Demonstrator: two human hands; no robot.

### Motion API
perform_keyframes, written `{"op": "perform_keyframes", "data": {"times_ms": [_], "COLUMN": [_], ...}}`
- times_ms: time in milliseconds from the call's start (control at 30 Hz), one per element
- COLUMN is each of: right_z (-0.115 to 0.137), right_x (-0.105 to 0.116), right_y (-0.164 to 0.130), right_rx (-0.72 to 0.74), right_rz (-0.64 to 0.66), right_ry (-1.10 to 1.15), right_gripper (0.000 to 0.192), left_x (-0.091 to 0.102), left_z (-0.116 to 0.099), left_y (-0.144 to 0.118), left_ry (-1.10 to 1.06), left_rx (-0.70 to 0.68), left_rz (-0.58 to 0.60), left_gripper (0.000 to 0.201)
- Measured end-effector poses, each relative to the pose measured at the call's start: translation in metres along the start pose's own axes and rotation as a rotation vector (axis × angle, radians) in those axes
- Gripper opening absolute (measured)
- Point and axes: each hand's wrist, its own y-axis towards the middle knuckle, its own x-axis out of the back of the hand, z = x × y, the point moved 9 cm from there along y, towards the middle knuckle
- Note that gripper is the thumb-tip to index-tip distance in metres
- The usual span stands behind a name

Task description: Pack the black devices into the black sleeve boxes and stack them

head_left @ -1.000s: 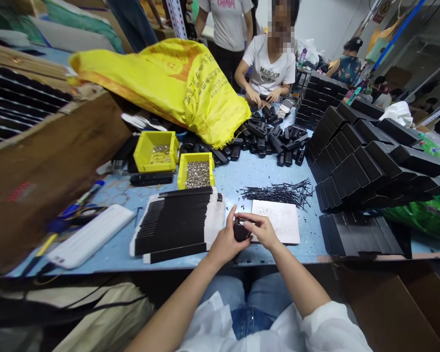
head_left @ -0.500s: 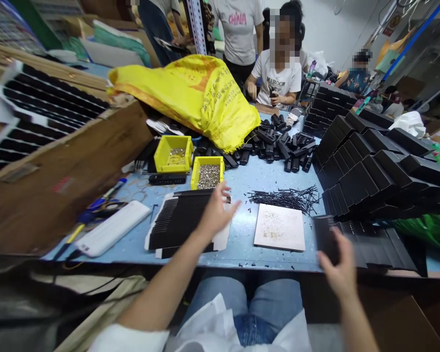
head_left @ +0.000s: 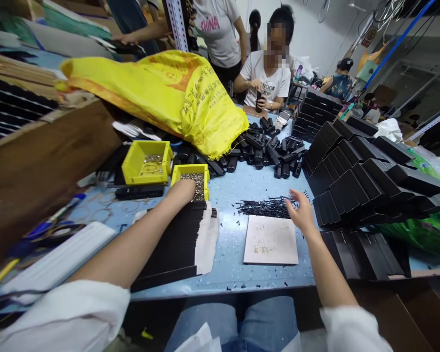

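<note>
Evidently, tiny, light metal screws in the yellow plastic bin [head_left: 189,171] are pinched by the left hand [head_left: 185,188]; thin, stiff black pins [head_left: 266,208] are touched by the spread right hand [head_left: 301,211].

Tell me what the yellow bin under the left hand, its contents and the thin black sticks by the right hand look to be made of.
Yellow bin: likely molded plastic, going by its even, glossy walls.
Small pieces inside: probably metal; silvery and glinting.
Black sticks: thin, straight, dull black; plastic or coated metal, I cannot tell which.
Left hand reaches into the bin; right hand touches the sticks.
</note>
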Motion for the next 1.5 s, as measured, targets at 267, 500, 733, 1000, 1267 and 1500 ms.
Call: {"op": "perform_keyframes", "data": {"times_ms": [267,500,733,1000,1267,1500], "right_z": [-0.056,-0.008,0.088,0.081,0.083,0.088], "right_x": [-0.107,-0.095,-0.068,-0.064,-0.042,-0.057], "right_y": [0.169,0.055,-0.047,-0.066,-0.075,-0.079], "right_rx": [-0.441,-0.320,-0.405,-0.520,-0.453,-0.514], "right_rz": [-0.106,-0.076,-0.237,-0.248,-0.304,-0.353], "right_ry": [0.182,0.865,1.452,1.450,1.410,1.506], "right_gripper": [0.057,0.037,0.016,0.023,0.019,0.016], "left_x": [-0.015,-0.085,-0.107,-0.084,-0.077,-0.060], "left_z": [-0.032,-0.030,-0.059,-0.074,-0.091,-0.092], "left_y": [-0.101,-0.174,-0.199,-0.212,-0.221,-0.226], "left_ry": [-0.753,-1.408,-1.342,-1.052,-1.005,-0.869], "left_rx": [0.033,0.371,0.297,0.105,-0.053,-0.098], "left_rz": [0.051,0.121,0.191,0.154,0.104,0.028], "left_gripper": [0.033,0.030,0.029,0.025,0.021,0.017]}}
